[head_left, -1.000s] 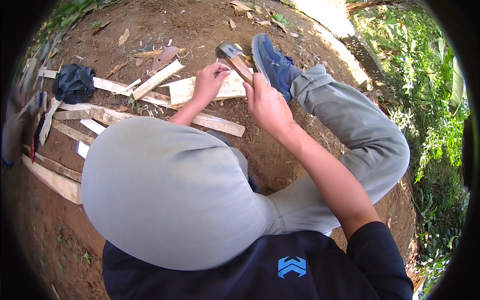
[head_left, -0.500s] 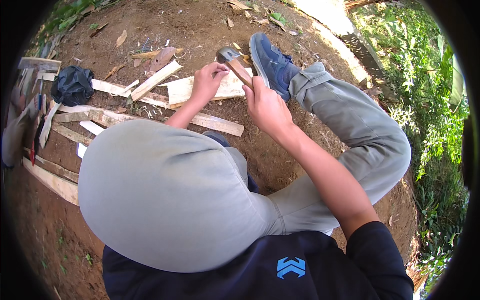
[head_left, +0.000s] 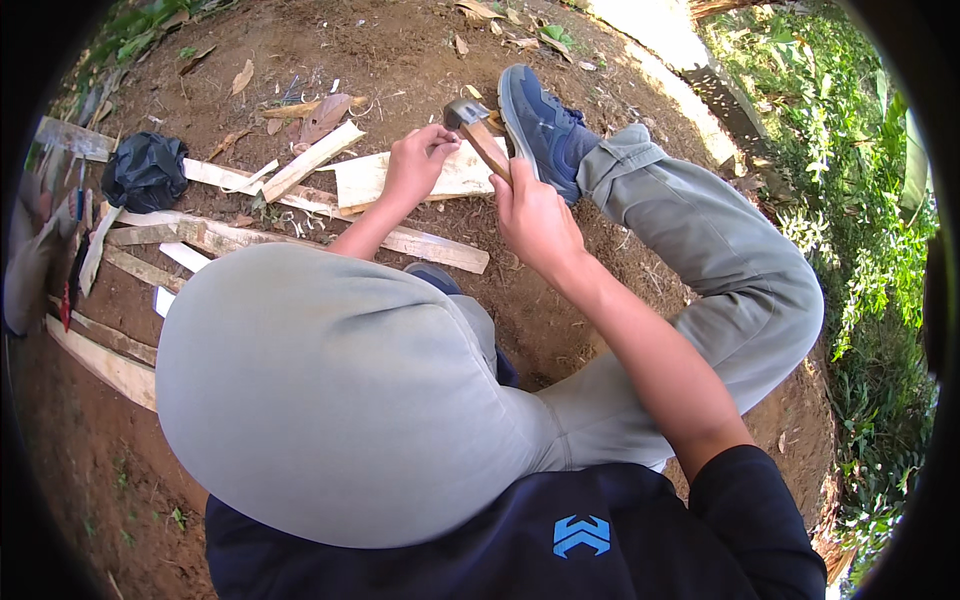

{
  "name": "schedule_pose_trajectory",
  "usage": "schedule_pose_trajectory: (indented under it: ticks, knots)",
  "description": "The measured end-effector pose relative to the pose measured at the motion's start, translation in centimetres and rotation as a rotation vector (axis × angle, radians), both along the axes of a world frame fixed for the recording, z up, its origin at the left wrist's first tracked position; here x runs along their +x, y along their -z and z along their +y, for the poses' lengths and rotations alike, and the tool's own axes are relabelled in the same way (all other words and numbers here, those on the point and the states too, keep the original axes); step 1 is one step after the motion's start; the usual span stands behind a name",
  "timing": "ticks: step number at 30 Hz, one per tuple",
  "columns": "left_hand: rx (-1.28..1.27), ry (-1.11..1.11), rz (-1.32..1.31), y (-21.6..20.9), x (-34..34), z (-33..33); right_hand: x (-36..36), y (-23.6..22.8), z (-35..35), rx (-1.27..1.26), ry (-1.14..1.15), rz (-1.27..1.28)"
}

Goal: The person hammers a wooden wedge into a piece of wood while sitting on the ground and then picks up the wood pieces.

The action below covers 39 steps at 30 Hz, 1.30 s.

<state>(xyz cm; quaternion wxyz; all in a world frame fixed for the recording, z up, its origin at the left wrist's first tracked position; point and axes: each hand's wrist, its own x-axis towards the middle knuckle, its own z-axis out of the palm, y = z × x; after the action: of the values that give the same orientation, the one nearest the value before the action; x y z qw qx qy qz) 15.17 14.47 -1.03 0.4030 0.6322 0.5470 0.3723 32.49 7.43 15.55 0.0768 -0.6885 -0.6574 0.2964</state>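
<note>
My right hand (head_left: 540, 220) is wrapped round the wooden handle of a claw hammer (head_left: 488, 150). The hammer's dark metal head is raised over the far edge of a pale wooden board (head_left: 375, 183). My left hand (head_left: 418, 165) is closed in a pinch above that board, fingertips close to the hammer head. Whatever it pinches is too small to make out. The board rests across a long wooden strip (head_left: 435, 247) on the ground, beside my right shoe (head_left: 545, 125).
A black plastic bag (head_left: 145, 172) lies left among several wooden strips (head_left: 110, 370). A short wood offcut (head_left: 312, 160) angles beside the board. Blurred shapes and a plank (head_left: 75, 138) fill the far left. Dry leaves dot the brown soil; green plants (head_left: 870, 300) grow at right.
The hammer head has shifted slightly right, and my right hand has moved a little with it. My left hand stays nearly still. The plank at the far left has tilted.
</note>
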Motion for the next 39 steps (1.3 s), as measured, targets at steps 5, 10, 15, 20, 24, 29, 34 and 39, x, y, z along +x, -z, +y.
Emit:
schedule_pose_trajectory:
  ticks: [5,10,15,20,24,29,34,39]
  knots:
    - [-0.001,-0.036,-0.006,0.4,0.4,-0.4,0.3,0.5,-0.5,-0.054,-0.026,-0.041]
    - [-0.033,0.005,-0.006,-0.6,0.1,-0.5,0.1,0.1,-0.9,0.007,-0.006,-0.004]
    - [-0.056,-0.008,-0.008,0.3,-0.2,-0.1,0.1,0.3,-0.1,-0.048,0.007,-0.055]
    - [-0.072,0.024,-0.024,-0.3,0.1,-0.1,0.4,0.2,-0.8,-0.018,0.038,-0.002]
    - [-0.147,0.061,-0.042,-1.0,-0.1,0.0,0.3,0.5,-1.1,0.029,0.041,0.009]
    - [-0.139,0.181,0.015,-1.2,-3.5,1.3,-0.4,-3.3,-1.6,-0.015,0.224,0.186]
    - [-0.238,0.484,0.362,-4.0,-5.9,1.8,1.6,-1.9,-2.9,-0.064,0.398,0.208]
    - [-0.123,0.577,0.677,-4.5,-4.5,0.6,2.6,-0.3,-3.1,-0.108,0.540,0.200]
